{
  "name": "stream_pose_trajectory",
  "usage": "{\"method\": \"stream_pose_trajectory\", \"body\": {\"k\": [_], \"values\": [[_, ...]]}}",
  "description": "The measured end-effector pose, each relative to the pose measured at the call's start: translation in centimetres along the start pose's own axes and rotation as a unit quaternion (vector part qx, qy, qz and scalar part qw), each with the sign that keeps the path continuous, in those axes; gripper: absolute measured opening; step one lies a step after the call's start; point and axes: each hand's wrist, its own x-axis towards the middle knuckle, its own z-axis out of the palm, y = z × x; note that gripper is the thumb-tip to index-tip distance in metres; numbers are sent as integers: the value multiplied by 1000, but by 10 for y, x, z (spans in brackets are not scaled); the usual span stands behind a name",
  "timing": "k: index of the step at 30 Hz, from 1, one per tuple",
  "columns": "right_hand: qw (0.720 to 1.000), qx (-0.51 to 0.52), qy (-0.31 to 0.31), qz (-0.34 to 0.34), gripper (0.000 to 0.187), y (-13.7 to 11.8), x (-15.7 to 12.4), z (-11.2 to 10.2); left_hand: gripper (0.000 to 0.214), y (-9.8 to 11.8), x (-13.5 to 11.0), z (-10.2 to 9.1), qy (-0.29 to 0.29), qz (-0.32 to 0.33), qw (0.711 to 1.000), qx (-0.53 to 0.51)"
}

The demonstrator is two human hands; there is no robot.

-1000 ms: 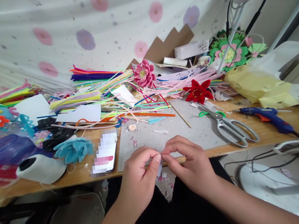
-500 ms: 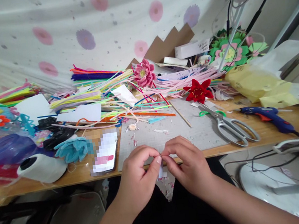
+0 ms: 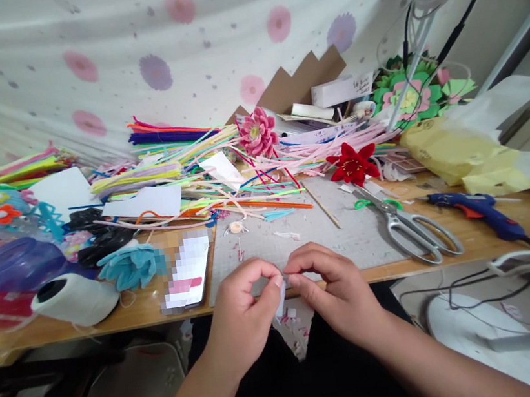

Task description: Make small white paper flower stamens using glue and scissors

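Observation:
My left hand (image 3: pixel 248 314) and my right hand (image 3: pixel 333 290) meet fingertip to fingertip in front of the table's near edge, thumbs and forefingers pinched. A small pale strip (image 3: pixel 281 299) hangs below my left fingertips; its kind is too small to tell. Whatever my right fingertips pinch is too fine to make out. Beyond the hands lies a grey cutting mat (image 3: pixel 252 249), with white scraps (image 3: pixel 287 234) and a thin wooden stick (image 3: pixel 322 205) on it. Large scissors (image 3: pixel 413 228) rest at the mat's right side.
A phone (image 3: pixel 189 270), a thread spool (image 3: pixel 76 300) and a blue flower (image 3: pixel 130 266) stand left. Pipe cleaners (image 3: pixel 135 176) are heaped behind. A red flower (image 3: pixel 353 164) lies right of centre, a blue glue gun (image 3: pixel 476 206) farther right, with cables (image 3: pixel 471 282) below.
My right fingertips have shifted slightly and the thumb sits differently. More of the pale strip shows under my left fingers. The table things stay put; the view has moved slightly.

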Motion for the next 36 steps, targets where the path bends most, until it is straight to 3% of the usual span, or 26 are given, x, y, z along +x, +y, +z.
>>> {"method": "stream_pose_trajectory", "body": {"k": [5,9,12,17,24,31,36], "values": [[998,8,31,62,10,1,1,5,19,3,1,2,-15,-14,1000,-9],[970,144,58,187,11,3,-1,9,16,7,1,7,-12,-30,999,-41],[943,241,55,222,13,6,-4,11,17,10,0,9,-6,-24,999,-46],[938,275,98,187,15,10,-6,9,21,14,-2,7,12,-33,999,-19],[981,140,80,106,17,3,-1,8,14,18,1,5,16,-19,1000,-6],[972,178,69,135,9,3,-3,10,10,13,-2,4,-1,-5,998,-61],[981,150,52,113,11,1,-1,7,16,10,-3,3,7,2,1000,-26]]}}
